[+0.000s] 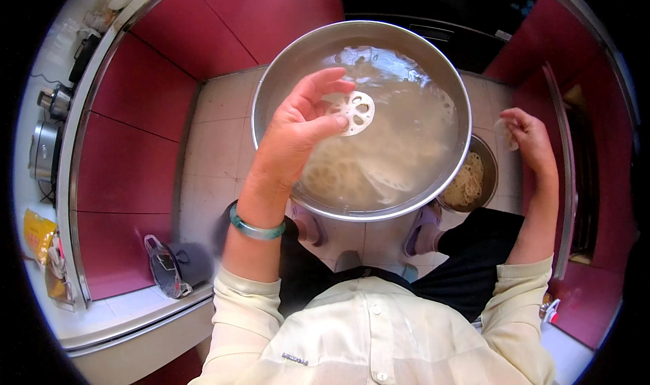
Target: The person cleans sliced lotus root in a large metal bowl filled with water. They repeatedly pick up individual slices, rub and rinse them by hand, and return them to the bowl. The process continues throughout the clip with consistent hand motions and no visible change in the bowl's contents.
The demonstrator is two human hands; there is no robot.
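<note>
My left hand (310, 116), with a green bangle at the wrist, pinches a round lotus root slice (359, 112) between thumb and fingers above a large metal basin (289, 47). Cloudy water fills much of the basin, and more lotus root slices (325, 178) lie under it, some near the surface. Out to the right, my right hand (529, 135) grips a pale, thin slice (506, 134) at its fingertips. Below and left of that hand stands a smaller metal bowl (491, 168) on the floor, holding a pile of lotus root slices (467, 182).
Red cabinet fronts (134, 167) line the left side, under a counter bearing metal appliances (44, 151) and a yellow packet (38, 233). A lined dark bin (190, 263) stands lower left. On the right, a cabinet door (558, 172) stands ajar near my right arm.
</note>
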